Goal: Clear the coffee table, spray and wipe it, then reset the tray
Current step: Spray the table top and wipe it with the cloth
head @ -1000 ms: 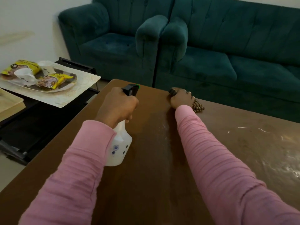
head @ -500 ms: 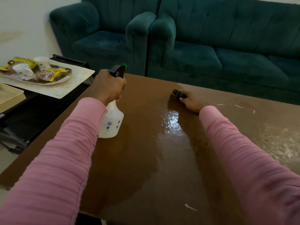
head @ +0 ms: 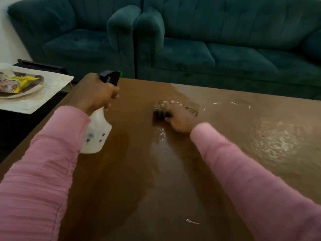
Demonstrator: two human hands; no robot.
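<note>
Coffee table, one spray bottle, one cloth

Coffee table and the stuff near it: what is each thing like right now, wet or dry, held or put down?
coffee table: wet, with a shiny streak down the middle
spray bottle: gripped at the neck by the left hand
cloth: bunched up, pressed on the table under the right hand
tray: set aside on the left, holding a snack packet and a cup
</note>
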